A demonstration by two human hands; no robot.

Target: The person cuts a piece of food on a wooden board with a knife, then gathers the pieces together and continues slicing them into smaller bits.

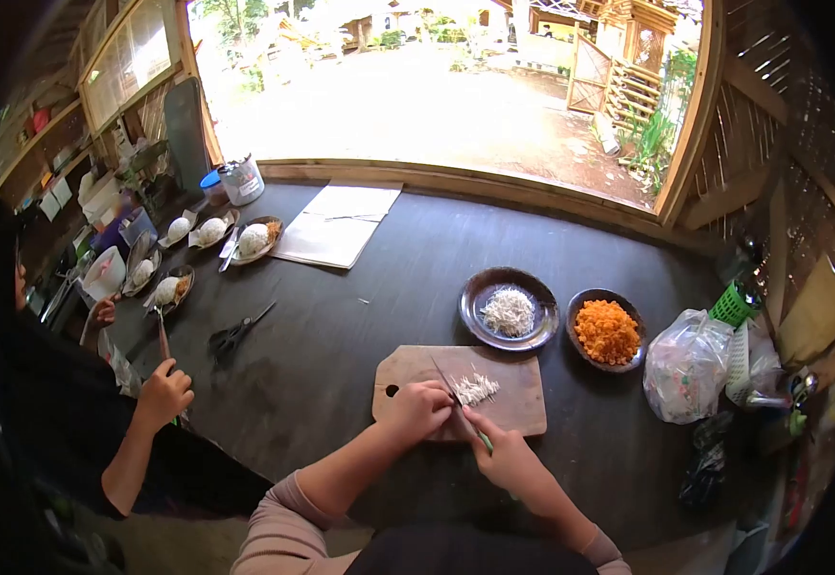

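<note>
- Knife (pixel 447 381) is gripped in right hand (pixel 502 455) over cutting board (pixel 521 410), tip toward 11 o'clock.
- Left hand (pixel 417 410) curls beside knife; can't tell if holding anything.
- White shreds (pixel 477 388): knife's 3 o'clock, on board.

"What's under the left hand (pixel 419 407)?"

"Can't tell; its curled fingers hide whatever lies beneath. The right hand (pixel 506 460) covers most of the handle of the knife (pixel 450 387), too."

"And inside the plastic bag (pixel 688 369)?"

"Too blurred through the crinkles. The co-worker (pixel 63 383) is partly lost in the dark left border."
</note>
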